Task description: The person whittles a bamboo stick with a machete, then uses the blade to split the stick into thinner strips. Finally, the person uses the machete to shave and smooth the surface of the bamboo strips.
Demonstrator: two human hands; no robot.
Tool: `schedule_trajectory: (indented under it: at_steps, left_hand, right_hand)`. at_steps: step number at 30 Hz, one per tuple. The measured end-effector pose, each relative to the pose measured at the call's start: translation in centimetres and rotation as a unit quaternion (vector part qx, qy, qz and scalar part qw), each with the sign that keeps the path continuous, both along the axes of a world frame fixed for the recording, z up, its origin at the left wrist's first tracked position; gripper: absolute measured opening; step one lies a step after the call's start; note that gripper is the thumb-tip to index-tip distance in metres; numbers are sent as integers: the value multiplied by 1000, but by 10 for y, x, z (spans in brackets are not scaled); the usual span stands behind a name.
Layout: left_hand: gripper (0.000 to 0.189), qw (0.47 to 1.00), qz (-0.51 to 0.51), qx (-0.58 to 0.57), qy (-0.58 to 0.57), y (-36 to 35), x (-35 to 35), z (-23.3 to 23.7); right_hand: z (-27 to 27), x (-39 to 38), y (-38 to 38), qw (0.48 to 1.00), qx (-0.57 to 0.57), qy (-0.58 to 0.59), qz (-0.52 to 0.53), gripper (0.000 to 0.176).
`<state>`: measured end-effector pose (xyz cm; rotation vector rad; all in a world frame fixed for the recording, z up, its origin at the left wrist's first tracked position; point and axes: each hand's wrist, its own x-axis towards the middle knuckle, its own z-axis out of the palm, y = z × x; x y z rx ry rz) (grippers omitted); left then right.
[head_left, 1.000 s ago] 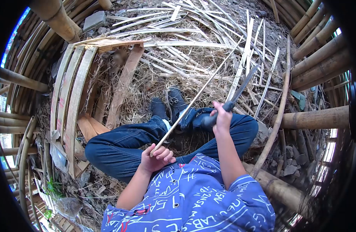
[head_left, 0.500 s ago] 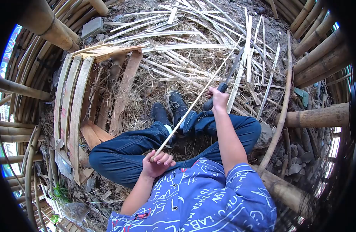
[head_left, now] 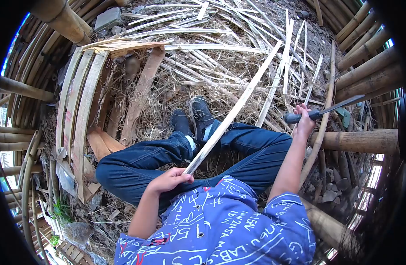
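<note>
My left hand [head_left: 171, 179] is closed on the near end of a long, pale bamboo strip [head_left: 235, 110], close to my lap. The strip slants up and away to the right, its flat face showing. Off to the right, my right hand [head_left: 304, 121] grips the dark handle of a knife [head_left: 343, 104]. Its long, narrow blade points right and slightly away from me, apart from the strip. My crossed legs in blue jeans [head_left: 139, 170] lie beneath the strip.
Many split strips [head_left: 203, 46] and curly shavings [head_left: 167, 97] cover the ground ahead. A wooden crate [head_left: 90, 101] stands to the left. Thick bamboo poles [head_left: 362, 141] rise on both sides, with stones [head_left: 331, 194] at the right and a grey block [head_left: 107, 19] at far left.
My right hand and the knife have swung right, away from the strip, and the blade now points right. The strip has turned from its thin edge to its broad face in my left hand.
</note>
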<state>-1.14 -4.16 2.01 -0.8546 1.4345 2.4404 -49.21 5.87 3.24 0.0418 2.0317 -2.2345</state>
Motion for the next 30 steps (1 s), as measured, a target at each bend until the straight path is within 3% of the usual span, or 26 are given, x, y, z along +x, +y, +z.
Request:
schedule_trajectory:
  at_steps: [2,4,7,10,12,14,16,20,24,27,29,30]
  left_hand:
    - [26,991,-75,-87,-73,-9,-5,8]
    - [25,986,-102,-102,-87,-15,-7,6]
    - [21,979,-83,-167,-88,-18,-10,7]
    - [17,954,-46,-259,-141,-14,-20,27]
    - [20,866,-51,-447,-217,-11,-24,38]
    - [17,855,-28,-469,-220,-7,-27,43]
    - [18,782,12,-592,-194,-3,-27,38]
    - [17,784,31,-586,-204,-4,-28,44]
    - [18,808,31,-551,-207,-7,-27,48]
    - [19,815,37,-559,-147,-7,-26,49]
    - [19,768,37,-622,-150,-6,-27,52]
    - [19,769,37,-620,-150,-5,-27,52]
  right_hand:
    - [6,10,15,998,46,-4,43,16]
    - [9,27,25,992,38,-35,115,14]
    - [21,80,24,964,140,-56,219,13]
    - [4,122,29,919,143,-120,347,13]
    - [-3,153,24,889,158,-133,409,15]
    - [-7,181,15,860,203,-118,454,13]
    - [-8,206,6,830,226,-81,503,16]
    - [-3,246,-8,804,193,40,561,27]
    - [5,261,-19,774,198,52,600,28]
    - [7,269,-21,755,195,66,622,30]
    - [8,270,-20,749,199,69,628,32]
    - [9,269,-20,740,215,55,635,36]
